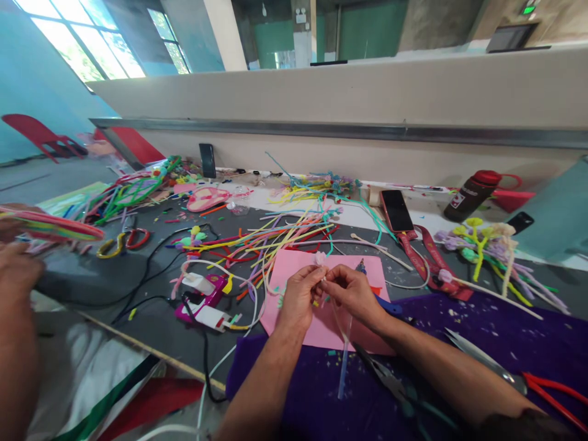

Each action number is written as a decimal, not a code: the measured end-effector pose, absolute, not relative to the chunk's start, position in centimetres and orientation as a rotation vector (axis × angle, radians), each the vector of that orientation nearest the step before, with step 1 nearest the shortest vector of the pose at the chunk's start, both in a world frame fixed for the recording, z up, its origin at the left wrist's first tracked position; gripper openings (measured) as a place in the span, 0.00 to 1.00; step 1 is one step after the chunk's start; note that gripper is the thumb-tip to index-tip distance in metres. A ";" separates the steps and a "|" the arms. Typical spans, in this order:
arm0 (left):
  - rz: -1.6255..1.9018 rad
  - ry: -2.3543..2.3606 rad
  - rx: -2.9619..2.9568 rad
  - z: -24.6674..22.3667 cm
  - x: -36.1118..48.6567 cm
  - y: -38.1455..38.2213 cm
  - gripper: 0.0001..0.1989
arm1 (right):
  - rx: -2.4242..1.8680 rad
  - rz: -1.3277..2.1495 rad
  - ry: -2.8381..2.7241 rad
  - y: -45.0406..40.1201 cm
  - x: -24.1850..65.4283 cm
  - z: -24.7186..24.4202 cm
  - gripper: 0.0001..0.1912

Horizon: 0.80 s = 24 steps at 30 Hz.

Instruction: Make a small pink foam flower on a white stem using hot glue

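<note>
Over a pink sheet (282, 269), my left hand (301, 293) and my right hand (351, 291) meet at the fingertips. My left hand is closed in a pinch on a small pale pink fuzzy flower (320, 258), which sticks up above the fingers. The fingers of my right hand are pinched just below it, at a thin pale stem (339, 321) that hangs down between the hands. A translucent stick (344, 361) lies on the sheet and the purple cloth (321, 392) below. Pliers (386, 376) rest beside my right forearm.
Colourful fuzzy stems (294, 229) spread behind the sheet. A pink power strip (206, 300) with cables lies left, scissors (487, 361) right. A phone (397, 211), a bottle (473, 195) and fuzzy flowers (478, 239) are farther back. Another person's hand (18, 263) is at the far left.
</note>
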<state>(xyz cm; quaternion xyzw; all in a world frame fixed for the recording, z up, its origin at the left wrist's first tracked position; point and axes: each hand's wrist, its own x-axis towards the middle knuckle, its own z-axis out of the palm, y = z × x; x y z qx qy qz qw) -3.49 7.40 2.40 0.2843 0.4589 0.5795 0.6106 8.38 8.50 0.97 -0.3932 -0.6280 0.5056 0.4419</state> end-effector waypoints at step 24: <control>1.353 1.129 0.712 2.5 -3.3 7.3 0.15 | -0.989 1.287 -1.530 8.6 8.4 0.8 0.11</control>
